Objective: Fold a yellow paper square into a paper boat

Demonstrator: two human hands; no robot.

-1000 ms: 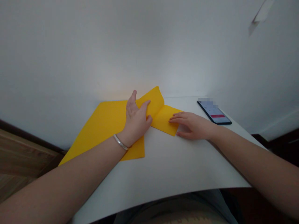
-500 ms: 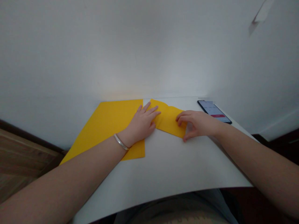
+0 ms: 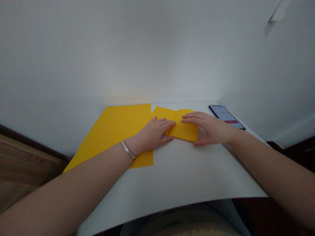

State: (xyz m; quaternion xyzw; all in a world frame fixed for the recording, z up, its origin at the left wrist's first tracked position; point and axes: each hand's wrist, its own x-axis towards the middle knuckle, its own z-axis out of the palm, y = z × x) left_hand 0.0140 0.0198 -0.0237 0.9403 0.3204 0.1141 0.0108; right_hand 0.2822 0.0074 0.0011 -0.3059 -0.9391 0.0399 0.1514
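Note:
A small folded yellow paper (image 3: 183, 129) lies flat on the white table (image 3: 187, 170). My left hand (image 3: 154, 134), with a silver bracelet on the wrist, rests flat on the paper's left part, fingers stretched out. My right hand (image 3: 211, 128) lies on the paper's right part, fingers extended across its top and thumb at its near right corner. A large yellow sheet (image 3: 115, 131) lies to the left under my left wrist.
A black phone (image 3: 226, 117) with a lit screen lies at the table's far right. A white wall (image 3: 157, 49) stands right behind the table. Wooden flooring (image 3: 22, 164) shows at the left, past the table's edge.
The raised flap of the small paper has been laid down flat. My left hand went from lifting it to pressing on it, and my right hand slid up onto the paper.

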